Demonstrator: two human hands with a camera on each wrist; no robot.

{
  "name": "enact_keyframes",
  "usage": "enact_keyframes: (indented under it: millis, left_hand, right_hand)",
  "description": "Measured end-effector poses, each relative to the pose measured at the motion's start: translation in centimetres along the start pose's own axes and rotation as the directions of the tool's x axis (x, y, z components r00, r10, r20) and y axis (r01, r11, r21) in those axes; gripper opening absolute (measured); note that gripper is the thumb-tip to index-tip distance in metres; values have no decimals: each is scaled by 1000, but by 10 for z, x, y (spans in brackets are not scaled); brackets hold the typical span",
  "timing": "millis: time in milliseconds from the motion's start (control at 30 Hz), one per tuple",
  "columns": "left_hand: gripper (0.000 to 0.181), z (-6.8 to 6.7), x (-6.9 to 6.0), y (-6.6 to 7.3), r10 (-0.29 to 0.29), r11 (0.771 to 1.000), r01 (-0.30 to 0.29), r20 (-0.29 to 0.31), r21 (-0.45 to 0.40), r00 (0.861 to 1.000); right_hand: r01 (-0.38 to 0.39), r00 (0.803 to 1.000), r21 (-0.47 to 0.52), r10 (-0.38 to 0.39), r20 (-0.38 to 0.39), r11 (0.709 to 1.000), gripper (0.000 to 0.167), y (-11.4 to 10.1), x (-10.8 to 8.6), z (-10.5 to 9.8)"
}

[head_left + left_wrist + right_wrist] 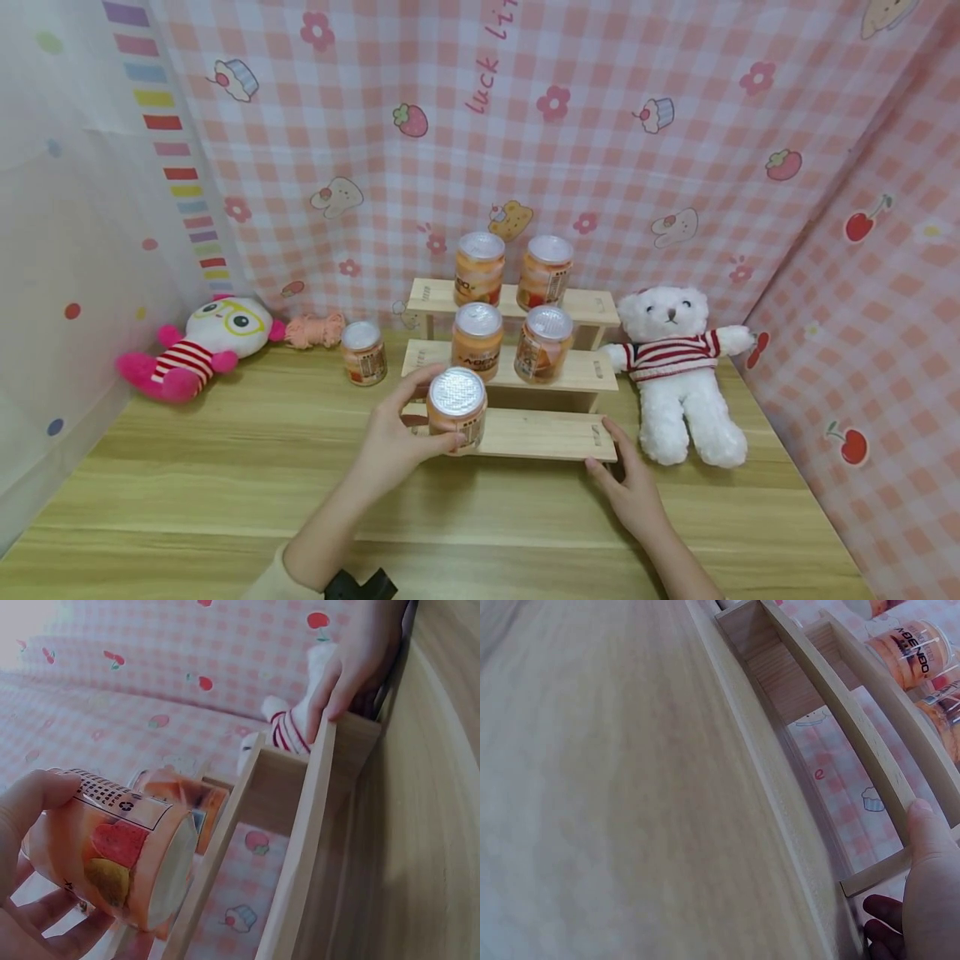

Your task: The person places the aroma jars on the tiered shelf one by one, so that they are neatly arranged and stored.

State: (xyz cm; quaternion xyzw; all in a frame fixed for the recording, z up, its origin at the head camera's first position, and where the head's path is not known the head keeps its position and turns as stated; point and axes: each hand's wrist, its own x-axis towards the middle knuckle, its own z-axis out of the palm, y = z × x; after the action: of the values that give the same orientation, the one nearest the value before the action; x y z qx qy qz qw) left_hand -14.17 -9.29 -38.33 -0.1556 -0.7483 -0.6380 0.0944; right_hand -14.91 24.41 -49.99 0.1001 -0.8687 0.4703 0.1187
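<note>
My left hand [390,442] grips a can [458,412] with a silver lid and an orange fruit label. It holds the can over the left part of the lowest step of a three-tier wooden display shelf [542,433]. In the left wrist view, the thumb and fingers wrap the can [112,855], and its pale base shows. At the shelf's right end, my right hand [633,492] holds the corner of the lowest step, its thumb [922,825] on the edge. Two similar cans [477,343] stand on the middle step and two more [480,271] on the top one.
Another can [364,354] stands on the wooden table [225,500] left of the shelf. Beyond it lie a pink yarn bundle [315,331] and a pink-and-white plush toy [213,342]. A white teddy bear [678,375] sits right of the shelf. Checked cloth [570,167] hangs behind.
</note>
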Motion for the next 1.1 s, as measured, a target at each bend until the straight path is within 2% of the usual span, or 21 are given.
enact_keyframes:
  millis: [433,633,733,833,867,967,1067,1100]
  left_hand:
    - [75,36,5,-7,-42,998,44,55,-34,998]
    - [77,52,8,-8,-53,997,55,57,-46,997]
    - [74,58,7,0,-50,996,55,68,-65,996]
    - [72,62,6,12,-35,995,42,82,-86,996]
    - [71,64,6,14,-28,995,36,85,-90,996]
    - [73,73,11,-1,-14,994,23,84,-106,996]
    - [75,81,16,-20,1,995,7,74,-103,997]
    - [76,84,17,-25,6,995,1,71,-100,997]
  right_hand:
    - [-14,1000,0,14,5,1000,65,0,1,0]
    - [-13,1000,4,13,2,1000,65,1,0,0]
    - [-12,1000,9,12,-1,1000,65,-1,0,0]
    - [-14,1000,7,14,-1,1000,64,-20,-2,-2]
    - [-14,1000,9,14,-3,1000,64,-20,-2,-2]
    - [-9,1000,3,9,-8,1000,65,-18,-2,-2]
    - [0,1000,6,0,-10,1000,66,0,0,1]
    - [1,1000,4,-1,-9,1000,66,0,0,1]
